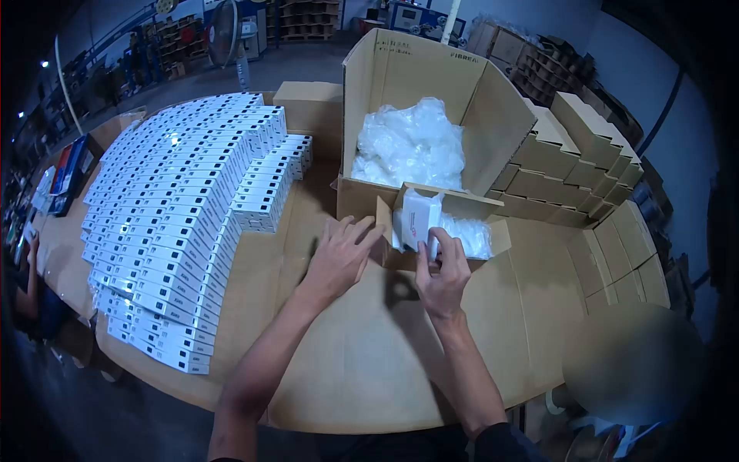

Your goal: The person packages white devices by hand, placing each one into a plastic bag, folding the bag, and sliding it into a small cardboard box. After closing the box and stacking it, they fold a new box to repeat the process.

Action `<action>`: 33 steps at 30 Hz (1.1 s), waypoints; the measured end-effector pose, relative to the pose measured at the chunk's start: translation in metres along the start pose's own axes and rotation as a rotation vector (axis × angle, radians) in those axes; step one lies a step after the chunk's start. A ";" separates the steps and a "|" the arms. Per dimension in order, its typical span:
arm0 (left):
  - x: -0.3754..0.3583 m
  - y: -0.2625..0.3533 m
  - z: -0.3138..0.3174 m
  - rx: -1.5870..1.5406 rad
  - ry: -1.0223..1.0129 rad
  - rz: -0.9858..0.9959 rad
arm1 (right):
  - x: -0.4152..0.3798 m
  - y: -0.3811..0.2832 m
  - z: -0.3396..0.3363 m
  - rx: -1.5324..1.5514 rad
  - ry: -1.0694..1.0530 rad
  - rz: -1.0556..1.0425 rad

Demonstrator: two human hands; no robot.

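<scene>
1. Warehouse space fills the top of the frame: I see a standing fan (224, 35) at upper left, stacked pallets (302, 19) behind it, and dim shelving along the left edge.
2. Flattened cardboard sheets cover the work table (362, 346), which takes up the centre and lower half of the frame.
3. On the left half of the table, rows of small white boxes (185, 208) stand packed tightly together in stepped tiers, each with a dark label mark.
4. At top centre an open corrugated carton (431, 77) holds crumpled clear plastic bags (412, 142).
5. To the right, folded brown cartons (577, 154) are stacked in steps toward the right edge.
6. Just in front of the big carton sits a small open cardboard box (493, 231), with more clear plastic inside.
7. My right hand (443, 277) grasps a white bagged item (419, 219) at centre frame, fingers closed on its lower edge, holding it upright at the small box's opening.
8. My left hand (342, 258) lies open and flat, fingers spread, against the small box's left flap; it grips nothing.
9. At far left another person's arm (27, 285) shows by the table edge.
</scene>
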State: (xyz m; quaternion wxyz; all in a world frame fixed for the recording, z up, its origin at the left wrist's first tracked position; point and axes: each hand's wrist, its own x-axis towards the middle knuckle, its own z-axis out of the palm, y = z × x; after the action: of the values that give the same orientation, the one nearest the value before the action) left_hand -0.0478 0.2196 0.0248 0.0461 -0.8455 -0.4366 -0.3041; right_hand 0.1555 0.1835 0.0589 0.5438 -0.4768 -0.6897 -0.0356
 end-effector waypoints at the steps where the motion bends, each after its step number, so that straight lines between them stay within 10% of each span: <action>1: -0.003 -0.003 0.000 -0.036 0.013 -0.017 | -0.002 -0.001 0.000 -0.028 -0.013 0.007; 18: -0.012 -0.006 0.000 -0.187 -0.028 -0.104 | 0.025 0.006 0.033 -0.378 -0.550 0.303; 21: -0.008 -0.002 -0.001 -0.353 0.001 -0.117 | 0.003 0.004 0.024 -0.561 -0.433 -0.013; 30: -0.012 0.020 0.009 -0.728 -0.031 -0.447 | -0.012 0.021 0.027 -0.501 -0.641 0.047; 33: -0.009 0.024 0.021 -0.807 -0.011 -0.532 | -0.008 0.008 -0.021 -0.318 -0.398 0.122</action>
State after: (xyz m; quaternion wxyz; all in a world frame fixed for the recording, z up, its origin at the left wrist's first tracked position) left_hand -0.0231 0.2056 0.0077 -0.3670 -0.6566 -0.4850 -0.4460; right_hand 0.1757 0.1708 0.0571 0.3165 -0.5947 -0.7388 -0.0163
